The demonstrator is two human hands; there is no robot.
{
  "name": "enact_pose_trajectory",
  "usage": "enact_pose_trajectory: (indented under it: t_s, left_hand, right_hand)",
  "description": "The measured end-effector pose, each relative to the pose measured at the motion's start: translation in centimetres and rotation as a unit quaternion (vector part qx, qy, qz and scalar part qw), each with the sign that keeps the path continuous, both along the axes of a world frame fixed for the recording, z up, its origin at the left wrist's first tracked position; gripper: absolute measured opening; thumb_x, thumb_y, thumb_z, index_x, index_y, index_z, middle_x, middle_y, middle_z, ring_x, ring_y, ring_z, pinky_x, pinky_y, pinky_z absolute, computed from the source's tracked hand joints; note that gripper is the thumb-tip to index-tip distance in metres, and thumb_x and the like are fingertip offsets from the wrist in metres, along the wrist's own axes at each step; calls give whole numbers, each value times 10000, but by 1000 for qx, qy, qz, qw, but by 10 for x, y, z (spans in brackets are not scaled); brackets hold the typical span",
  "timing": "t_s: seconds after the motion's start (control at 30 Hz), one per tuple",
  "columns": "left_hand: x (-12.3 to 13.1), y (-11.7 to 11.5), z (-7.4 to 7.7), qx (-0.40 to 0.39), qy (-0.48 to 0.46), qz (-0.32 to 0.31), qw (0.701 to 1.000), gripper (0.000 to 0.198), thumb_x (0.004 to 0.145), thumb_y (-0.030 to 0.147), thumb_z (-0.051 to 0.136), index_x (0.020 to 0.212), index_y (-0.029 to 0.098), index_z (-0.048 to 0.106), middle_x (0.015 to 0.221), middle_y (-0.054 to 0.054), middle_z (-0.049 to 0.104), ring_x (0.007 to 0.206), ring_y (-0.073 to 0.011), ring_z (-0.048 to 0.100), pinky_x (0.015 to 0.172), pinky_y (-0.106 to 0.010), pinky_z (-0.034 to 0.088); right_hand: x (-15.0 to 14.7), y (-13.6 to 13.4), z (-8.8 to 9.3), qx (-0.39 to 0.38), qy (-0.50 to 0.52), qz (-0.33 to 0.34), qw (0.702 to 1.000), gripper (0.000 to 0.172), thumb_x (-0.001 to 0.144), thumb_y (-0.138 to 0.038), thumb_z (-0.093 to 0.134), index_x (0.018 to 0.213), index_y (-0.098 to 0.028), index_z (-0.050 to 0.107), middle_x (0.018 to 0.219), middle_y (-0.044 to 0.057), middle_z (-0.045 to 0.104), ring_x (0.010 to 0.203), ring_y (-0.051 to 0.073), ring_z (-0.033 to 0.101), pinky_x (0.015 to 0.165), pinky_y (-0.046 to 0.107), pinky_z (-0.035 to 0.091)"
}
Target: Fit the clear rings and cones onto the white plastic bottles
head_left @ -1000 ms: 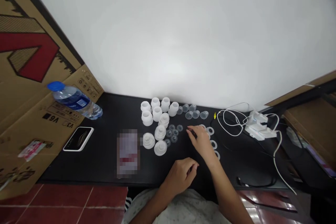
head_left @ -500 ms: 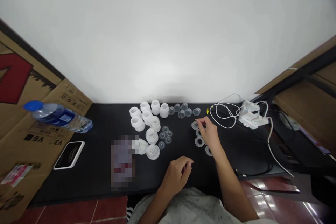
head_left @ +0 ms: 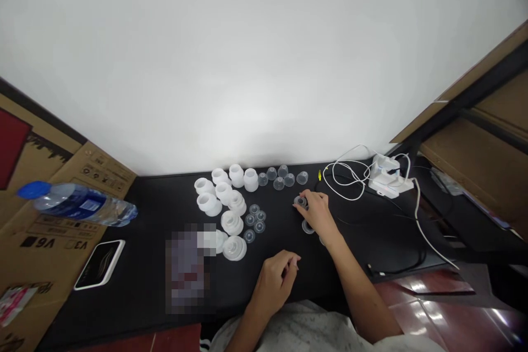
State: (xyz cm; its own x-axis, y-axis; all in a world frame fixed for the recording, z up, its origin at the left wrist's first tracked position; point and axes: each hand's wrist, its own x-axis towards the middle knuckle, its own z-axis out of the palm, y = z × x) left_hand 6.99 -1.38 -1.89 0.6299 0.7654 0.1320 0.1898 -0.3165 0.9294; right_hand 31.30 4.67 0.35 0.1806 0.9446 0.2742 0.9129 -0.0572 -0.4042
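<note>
My right hand (head_left: 317, 212) reaches over the table, thumb and index finger closed on the rim of a clear plastic ring (head_left: 299, 201). Another clear ring (head_left: 307, 226) lies partly under the wrist. Closer to the table's front edge, my left hand (head_left: 275, 275) is curled, thumb against fingers, with nothing visible in it. Left of the hands lie several small clear discs (head_left: 259, 226), next to white ribbed plastic parts (head_left: 235, 248). White bottle-like cups (head_left: 251, 180) stand behind those. Beside them sit several clear domed caps (head_left: 279, 183).
A water bottle (head_left: 82, 204) and a phone-like white-edged box (head_left: 99, 265) are on the left, by cardboard (head_left: 58, 225). A power strip (head_left: 390, 176) with white cables (head_left: 350, 179) stands at the back right. A white wall (head_left: 256, 66) rises behind the table.
My view has shifted slightly. My right hand has settled lower over the rings, its fingers now around the farthest one. The left hand stays curled in about the same place.
</note>
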Motion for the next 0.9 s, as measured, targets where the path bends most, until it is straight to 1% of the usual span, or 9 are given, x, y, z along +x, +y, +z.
enact_pose_trajectory:
  t_s: [0.13,0.23,0.33,0.4,0.53,0.67,0.77,0.83,0.9]
  left_hand:
    - [0,0,-1,-3,-21,23,1000,284,1148,294,499,1108,230,772,908,-42,763,811,-183,730,744,-278,525]
    - [-1,-2,-1,-7,-61,110,992,271,1147,308,506,1130,225,763,929,-51,742,822,-183,719,734,-266,536]
    - [-2,-3,2,-18,-97,205,974,249,1141,333,521,1128,208,737,964,-61,709,826,-181,692,723,-256,547]
    - [-2,-3,3,-28,-114,233,965,234,1137,343,530,1123,204,718,995,-64,694,844,-179,684,735,-255,556]
    - [-1,-2,0,-34,-127,244,961,185,1121,318,546,1150,207,691,1023,-59,679,843,-175,672,735,-259,556]
    - [2,1,-8,19,-98,266,959,200,1074,205,541,1236,215,659,1110,-85,675,893,-191,675,775,-296,578]
    - [5,4,-9,73,-61,249,964,437,1045,144,550,1471,236,582,1370,-152,665,1174,-267,696,930,-396,616]
    - [7,5,-7,111,-15,200,973,593,1053,130,558,1623,268,477,1570,-171,599,1434,-327,604,1092,-502,578]
    - [9,6,-5,140,41,145,979,628,1069,127,560,1661,313,461,1665,-147,553,1557,-355,513,1184,-576,515]
  right_hand:
    - [-3,-3,5,6,-3,32,999,149,1001,-204,774,1071,-235,647,1179,102,816,1117,323,747,1051,524,425]
    - [-18,-13,7,-3,24,85,996,202,976,-193,822,1113,-242,682,1212,101,816,1159,328,736,1048,514,448]
    - [-38,-28,5,-25,56,143,988,304,942,-178,862,1194,-248,706,1243,93,814,1171,323,740,1043,505,486]
    - [-49,-38,2,-40,81,171,981,350,942,-162,854,1249,-256,713,1254,94,812,1158,317,746,1039,512,511]
    - [-58,-50,1,-43,132,185,973,384,988,-190,801,1345,-297,706,1341,103,788,1193,326,738,1071,567,539]
    - [-57,-56,6,-19,173,182,968,247,1065,-250,708,1301,-313,736,1410,95,772,1271,341,718,1112,612,541]
    - [-57,-62,6,20,209,153,966,222,1080,-268,678,1287,-302,749,1444,102,758,1319,342,713,1128,598,563]
    - [-57,-67,4,50,237,114,963,242,1082,-288,676,1316,-299,739,1435,109,760,1311,333,727,1121,569,590]
    - [-58,-73,2,74,258,76,960,264,1082,-303,680,1340,-300,734,1381,113,775,1182,307,778,1057,521,640]
